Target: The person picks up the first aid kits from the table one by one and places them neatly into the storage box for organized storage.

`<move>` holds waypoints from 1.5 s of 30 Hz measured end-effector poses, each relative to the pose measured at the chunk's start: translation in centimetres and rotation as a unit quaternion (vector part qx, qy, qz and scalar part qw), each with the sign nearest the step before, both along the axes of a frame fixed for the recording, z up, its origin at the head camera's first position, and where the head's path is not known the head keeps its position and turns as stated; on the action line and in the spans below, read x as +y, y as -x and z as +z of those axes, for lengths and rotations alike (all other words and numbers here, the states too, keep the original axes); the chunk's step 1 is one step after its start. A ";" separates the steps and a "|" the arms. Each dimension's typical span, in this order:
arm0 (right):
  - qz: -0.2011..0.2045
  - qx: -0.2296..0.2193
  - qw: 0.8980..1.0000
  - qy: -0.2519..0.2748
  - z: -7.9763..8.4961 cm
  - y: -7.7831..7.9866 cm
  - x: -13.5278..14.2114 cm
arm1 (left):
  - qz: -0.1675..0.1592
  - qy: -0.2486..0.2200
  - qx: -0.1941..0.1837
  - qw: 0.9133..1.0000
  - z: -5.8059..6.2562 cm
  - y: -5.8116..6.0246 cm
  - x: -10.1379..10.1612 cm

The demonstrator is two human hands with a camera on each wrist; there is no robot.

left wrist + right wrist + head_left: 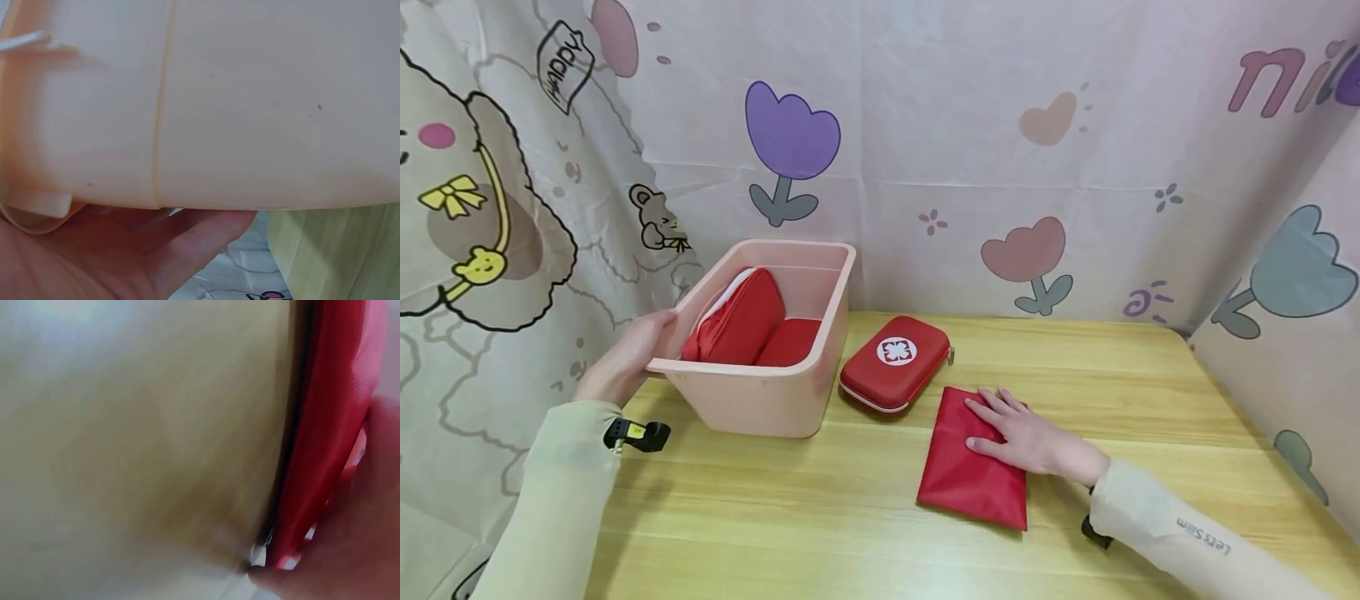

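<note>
A pink plastic bin (752, 400) stands at the left of the table, and my left hand (628, 354) grips its left rim. In the left wrist view, the fingers of that hand (169, 250) lie against the bin's outer wall (262, 106). Inside the bin are a red zippered pouch (748, 312), leaning on the left wall, and another red item (792, 340), mostly hidden. My right hand (1026, 437) rests on a flat red pouch (966, 475), fingers spread across its upper right part. The right wrist view shows the red pouch's edge (325, 437) blurred.
Between bin and flat pouch lies a red hard case (895, 362) with a white round emblem and a zipper pull. All stand on a wood-grain table (820, 517). A printed curtain (925, 125) closes off the back and both sides.
</note>
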State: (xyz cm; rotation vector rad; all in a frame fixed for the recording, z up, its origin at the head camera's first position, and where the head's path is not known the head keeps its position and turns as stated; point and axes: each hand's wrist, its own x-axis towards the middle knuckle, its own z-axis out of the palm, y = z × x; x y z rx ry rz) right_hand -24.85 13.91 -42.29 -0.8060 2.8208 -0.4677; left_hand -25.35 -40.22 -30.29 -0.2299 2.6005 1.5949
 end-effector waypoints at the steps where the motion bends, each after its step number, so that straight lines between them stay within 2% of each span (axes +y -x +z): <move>1: 0.007 -0.004 1.000 0.002 0.0 0.2 0.1 | 0.000 0.000 0.000 1.000 0.0 0.0 0.0; 4: 0.024 -0.018 1.000 0.002 0.1 0.8 0.5 | -0.002 -0.003 -0.004 1.000 -0.2 0.0 0.0; 10: 0.058 -0.008 0.998 0.004 0.2 1.7 0.9 | 0.001 0.004 -0.005 1.000 -0.3 -0.1 -0.2; 13: 0.061 0.009 0.998 0.003 0.2 1.5 1.2 | 0.002 0.006 -0.005 1.000 -0.4 0.0 -0.2; 16: 0.050 0.038 0.998 -0.001 0.2 0.5 1.5 | 0.004 0.004 -0.010 1.000 -0.7 0.0 -0.2; 20: 0.008 0.085 0.996 0.000 0.3 -1.3 1.7 | 0.002 0.005 -0.012 1.000 -0.9 0.0 -0.1; 24: -0.061 0.122 0.991 -0.007 0.7 -3.4 1.5 | -0.004 0.006 -0.007 1.000 -0.7 0.0 -0.2; 28: -0.128 0.130 0.983 -0.008 1.1 -5.3 0.9 | -0.006 0.008 -0.006 1.000 -0.3 0.0 -0.3; 31: -0.165 0.117 0.979 -0.008 1.2 -6.2 0.3 | -0.001 0.011 -0.007 1.000 -0.1 0.2 -0.4; 37: -0.194 0.084 0.977 -0.013 0.8 -6.1 -0.7 | 0.000 0.012 -0.004 1.000 0.0 0.3 -0.7; 45: -0.194 0.087 0.977 -0.023 0.3 -5.3 -1.2 | 0.005 0.017 -0.003 1.000 0.0 0.5 -0.3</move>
